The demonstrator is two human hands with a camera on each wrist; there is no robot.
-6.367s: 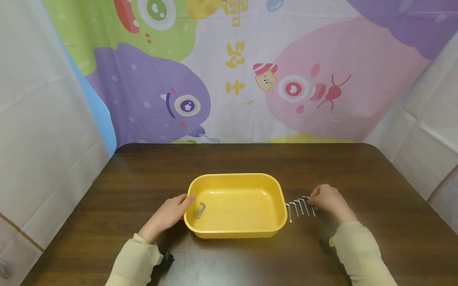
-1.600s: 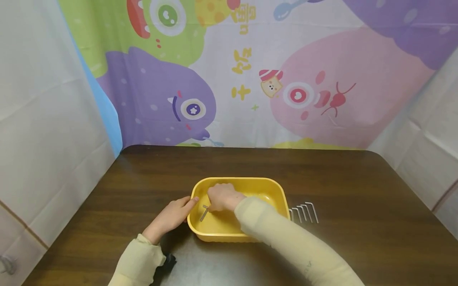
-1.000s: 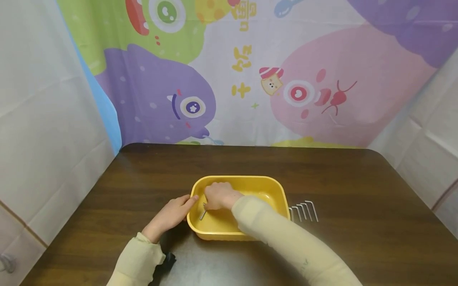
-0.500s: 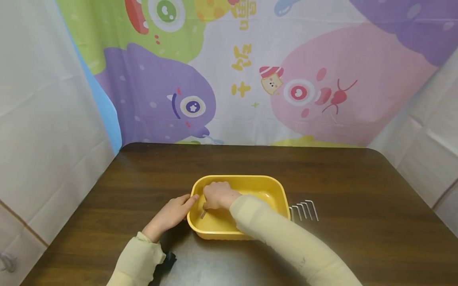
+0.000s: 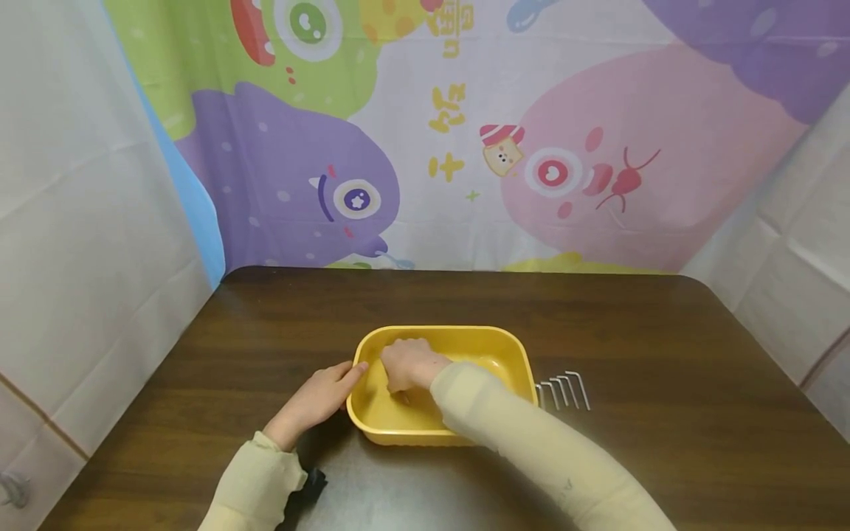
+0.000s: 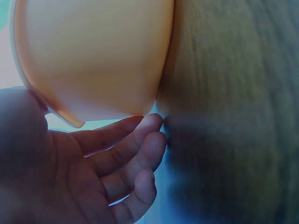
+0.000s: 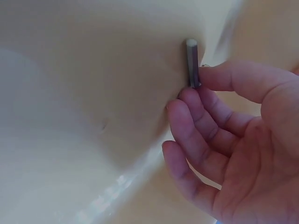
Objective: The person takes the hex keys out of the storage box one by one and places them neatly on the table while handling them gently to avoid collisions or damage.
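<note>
A yellow plastic tray [image 5: 412, 438] stands on the table. At its left end my left hand [image 5: 315, 398] grips it, thumb over the rim and the other fingers against the outer wall [image 6: 103, 70], as the left wrist view shows. My right hand [image 5: 408, 363] reaches down inside the tray's left half. In the right wrist view its thumb and fingertips pinch a grey hex key [image 7: 192, 63], whose six-sided end sticks up; the rest of it is hidden behind the fingers.
Several silver hex keys [image 5: 584, 392] lie in a row on the dark wooden table [image 5: 664, 346], just right of the tray; the tray's rim overlaps the nearest. The right sleeve [image 5: 518, 428] crosses over the tray's front right part. A cartoon-print cloth [image 5: 451, 221] hangs behind the table.
The right hand has gone from the hex keys at the right into the tray. The hex key seen left of that hand half a second ago no longer shows there. The left hand stays put.
</note>
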